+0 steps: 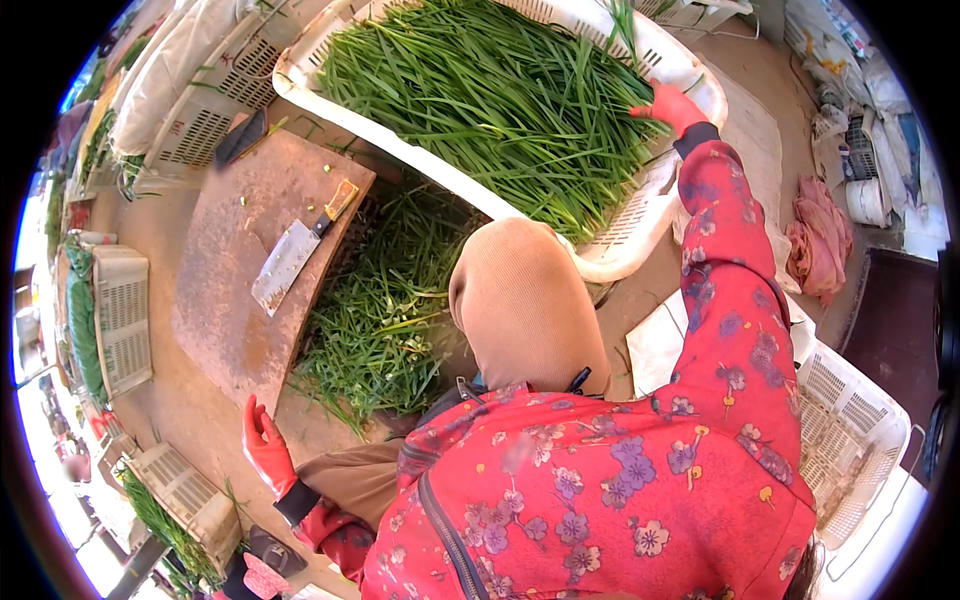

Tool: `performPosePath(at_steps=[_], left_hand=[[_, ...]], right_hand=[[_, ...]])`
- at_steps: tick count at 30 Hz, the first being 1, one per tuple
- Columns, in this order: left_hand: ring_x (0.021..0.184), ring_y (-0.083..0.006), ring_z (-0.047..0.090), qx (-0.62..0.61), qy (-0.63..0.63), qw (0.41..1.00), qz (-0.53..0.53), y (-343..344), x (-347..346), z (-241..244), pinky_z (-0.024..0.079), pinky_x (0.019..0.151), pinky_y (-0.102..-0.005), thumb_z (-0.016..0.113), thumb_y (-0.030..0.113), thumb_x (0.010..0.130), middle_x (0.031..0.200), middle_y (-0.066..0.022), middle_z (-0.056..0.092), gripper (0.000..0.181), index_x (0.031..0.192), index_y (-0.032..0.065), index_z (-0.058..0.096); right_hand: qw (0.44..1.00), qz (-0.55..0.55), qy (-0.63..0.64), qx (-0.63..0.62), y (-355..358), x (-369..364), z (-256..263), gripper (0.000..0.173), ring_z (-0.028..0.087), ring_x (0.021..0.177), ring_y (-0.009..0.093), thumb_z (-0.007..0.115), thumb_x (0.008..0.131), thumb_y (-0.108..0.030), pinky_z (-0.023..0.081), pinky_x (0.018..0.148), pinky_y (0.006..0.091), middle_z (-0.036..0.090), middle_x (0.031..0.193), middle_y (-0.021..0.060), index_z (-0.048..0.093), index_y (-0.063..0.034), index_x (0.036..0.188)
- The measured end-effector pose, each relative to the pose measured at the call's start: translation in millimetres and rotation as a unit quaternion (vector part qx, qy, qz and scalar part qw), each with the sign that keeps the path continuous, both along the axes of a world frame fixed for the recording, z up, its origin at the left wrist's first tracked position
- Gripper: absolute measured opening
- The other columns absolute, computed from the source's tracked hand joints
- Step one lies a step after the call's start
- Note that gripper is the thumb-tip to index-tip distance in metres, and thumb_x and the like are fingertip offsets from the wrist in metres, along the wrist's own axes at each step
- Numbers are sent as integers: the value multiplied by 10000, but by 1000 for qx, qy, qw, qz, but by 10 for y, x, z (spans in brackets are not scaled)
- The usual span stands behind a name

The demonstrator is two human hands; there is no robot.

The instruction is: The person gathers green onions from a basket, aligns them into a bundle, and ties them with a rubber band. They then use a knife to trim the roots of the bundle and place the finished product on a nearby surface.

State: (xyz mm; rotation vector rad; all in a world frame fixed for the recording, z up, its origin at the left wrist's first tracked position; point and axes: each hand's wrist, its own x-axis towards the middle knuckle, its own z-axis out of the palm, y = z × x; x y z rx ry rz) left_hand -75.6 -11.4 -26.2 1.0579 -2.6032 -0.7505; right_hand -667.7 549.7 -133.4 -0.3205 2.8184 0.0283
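Observation:
My right hand (pixel 673 107), in a red rubber glove, reaches to the far right of a white plastic crate (pixel 420 156). Its fingers touch the ends of the long green leaves, which look like Chinese chives (pixel 495 112), piled inside. Whether it grips any of them cannot be made out. My left hand (pixel 268 450), gloved the same way, hovers empty with fingers apart near the close end of a worn board (pixel 232 247). On that board lies a cleaver (pixel 289 262), its handle pointing away from me and to the right.
Loose cut leaves (pixel 382 337) are heaped between the board and my knee (pixel 525 300). A white crate (pixel 847 442) stands behind me at right, and a pink cloth (pixel 819 236) lies on the floor. More crates (pixel 124 322) line the left. At lower left shows another person's pink patterned glove or cuff (pixel 266 577).

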Motion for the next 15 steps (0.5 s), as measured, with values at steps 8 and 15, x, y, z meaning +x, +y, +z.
performPosePath(at_steps=[8,15], left_hand=[[866,-171,589,-20,-34,999,-14,29,-103,27,460,786,-311,500,82,889,990,-118,629,325,1210,80,546],[889,-196,603,-4,-25,1000,-11,109,0,-30,468,789,-328,523,84,877,985,-118,635,319,1194,91,558]], right_hand=[[995,-66,-54,-42,228,-69,-267,909,544,1074,353,829,570,-391,422,914,390,565,1160,220,441,41,1269],[998,53,-10,-43,-142,19,34,581,634,767,334,791,585,-411,480,728,405,657,802,195,627,61,880]])
